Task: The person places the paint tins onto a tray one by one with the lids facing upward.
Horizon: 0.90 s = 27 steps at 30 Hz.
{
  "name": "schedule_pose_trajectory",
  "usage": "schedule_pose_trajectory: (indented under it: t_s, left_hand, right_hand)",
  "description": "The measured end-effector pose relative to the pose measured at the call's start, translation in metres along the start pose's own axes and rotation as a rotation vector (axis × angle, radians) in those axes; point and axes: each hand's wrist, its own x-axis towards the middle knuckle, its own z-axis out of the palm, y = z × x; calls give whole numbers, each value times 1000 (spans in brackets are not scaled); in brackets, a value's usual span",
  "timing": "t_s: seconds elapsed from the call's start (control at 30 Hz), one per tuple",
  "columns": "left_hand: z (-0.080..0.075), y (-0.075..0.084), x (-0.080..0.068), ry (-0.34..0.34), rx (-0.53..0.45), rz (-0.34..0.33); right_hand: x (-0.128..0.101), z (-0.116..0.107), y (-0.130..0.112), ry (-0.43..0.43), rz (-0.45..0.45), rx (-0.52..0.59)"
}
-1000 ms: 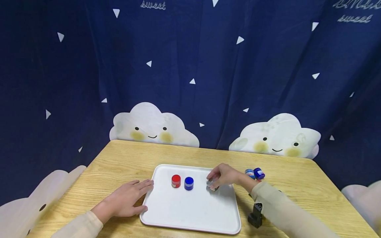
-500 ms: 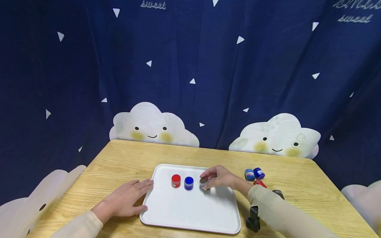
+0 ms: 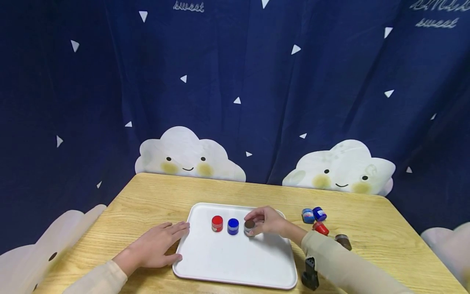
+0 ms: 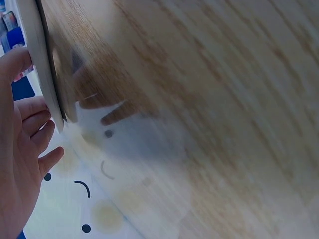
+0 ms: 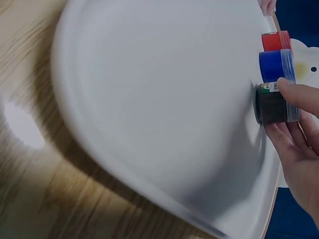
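Observation:
My right hand (image 3: 271, 222) pinches a small dark-brown paint jar (image 3: 249, 227) between thumb and fingers, at the back right of the white tray (image 3: 231, 261). In the right wrist view this jar (image 5: 272, 105) is upright, low at the tray surface, with a label under the thumb. Just left of it stand a blue paint jar (image 3: 233, 226) and a red paint jar (image 3: 217, 223), roughly in a row. My left hand (image 3: 156, 245) lies with spread, fairly straight fingers along the tray's left rim, fingertips touching it. The left wrist view shows that hand (image 4: 22, 164) beside the rim.
Right of the tray, more jars lie on the wooden table (image 3: 161, 188): a light-blue one (image 3: 307, 215), a dark-blue one (image 3: 319, 214), a red one (image 3: 320, 228) and a brown one (image 3: 343, 241). A black device (image 3: 310, 274) sits under the right wrist. Behind hangs a navy curtain (image 3: 220, 102).
My right hand has slid the brown jar leftward across the tray, close to the blue jar. Jars right of the tray have come out from behind the right arm. The left hand stays put.

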Motion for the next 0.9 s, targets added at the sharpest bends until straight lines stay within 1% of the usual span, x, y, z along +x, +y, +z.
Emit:
schedule_pose_trajectory:
  t_s: [0.13,0.27,0.43,0.57,0.77,0.9]
  left_hand:
    - [0,0,0,2,-4,-1]
    - [0,0,0,-1,-7,-4]
    - [1,-1,0,-5,-8,-5]
    - [1,-1,0,-18,-19,-9]
    - [1,-1,0,-14,-18,-11]
    - [1,0,0,-7,-8,-9]
  right_hand:
    - [-1,1,2,-13,-39,-31]
    - [-2,0,3,-26,-102,-60]
    - [-3,-7,2,-57,-155,-57]
    - [-7,-16,-2,-71,-161,-101]
    - [-18,-35,-9,-73,-150,-216]
    - [-29,-47,-11,-71,-139,-316]
